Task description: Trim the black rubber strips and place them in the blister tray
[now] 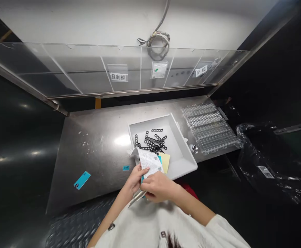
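In front of my body, my left hand (135, 177) grips the left side of a small stack of papers, its thumb lying over a printed white sheet (150, 162). My right hand (159, 186) is closed on the lower part of the same stack, with its fingers curled. A yellow slip (165, 162) and a bit of blue card stick out at the stack's right. The stack's far end overlaps the near side of a light grey plastic bin (181, 144). Inside the bin lie several black strips of joined rings (155, 146), partly hidden by the papers.
A blue card (82, 180) and a small blue label (126, 168) lie on the metal table (96, 137). Clear plastic trays (209, 125) sit at the right, with small shiny metal parts (194, 148) beside them. A transparent divided rack (129, 69) crosses behind.
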